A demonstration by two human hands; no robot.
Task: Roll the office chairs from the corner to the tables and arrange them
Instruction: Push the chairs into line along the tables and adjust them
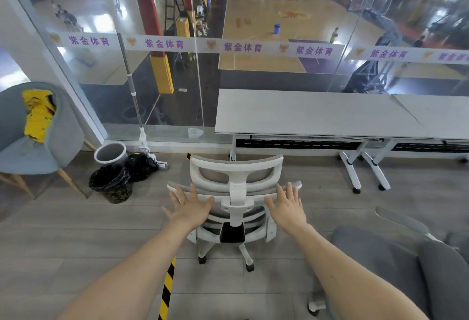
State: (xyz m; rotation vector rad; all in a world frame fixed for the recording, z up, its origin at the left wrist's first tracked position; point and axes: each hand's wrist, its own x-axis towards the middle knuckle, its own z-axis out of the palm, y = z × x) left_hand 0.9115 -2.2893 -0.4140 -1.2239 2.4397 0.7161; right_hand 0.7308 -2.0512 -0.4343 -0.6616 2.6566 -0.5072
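Observation:
A white-framed office chair (pixel 234 190) with grey mesh stands in front of me, its back toward me and its headrest near the left end of the grey table (pixel 304 114). My left hand (pixel 190 206) lies flat on the left side of the backrest top, fingers spread. My right hand (pixel 288 205) rests the same way on the right side. Neither hand is wrapped around the frame. A second grey office chair (pixel 396 264) sits at my lower right, partly cut off by the frame edge.
A second table (pixel 441 114) adjoins the first along the glass wall (pixel 177 71). Two bins (pixel 111 182) and a mop (pixel 137 106) stand left of the chair. A blue armchair (pixel 30 147) holds a yellow garment. Yellow-black floor tape (pixel 167 291) runs under me.

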